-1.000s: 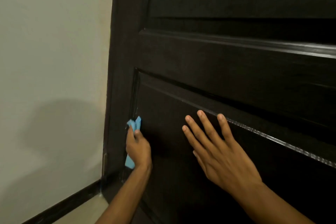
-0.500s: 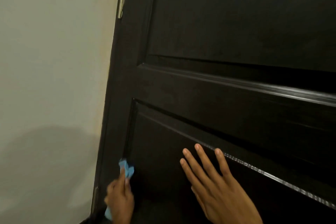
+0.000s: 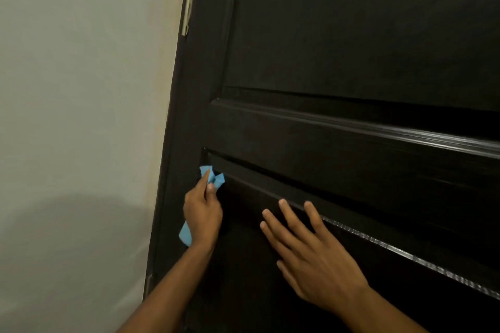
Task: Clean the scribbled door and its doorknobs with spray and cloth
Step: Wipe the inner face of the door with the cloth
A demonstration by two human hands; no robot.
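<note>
At the top left corner of the lower panel of the dark door (image 3: 351, 35), near the hinge (image 3: 188, 8), a bunched blue cloth (image 3: 213, 177) is gripped in the curled left hand (image 3: 203, 213) and pressed into the groove. The right hand (image 3: 311, 254) is laid flat and empty on the panel, fingers straight. The groove is best followed with a fingertip behind the cloth, while the door is steadied.

Head view, seemingly close to door (image 3: 351, 35)

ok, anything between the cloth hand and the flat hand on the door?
Head view: only bare dark door panel between left hand, gripping the blue cloth, and right hand.
</note>
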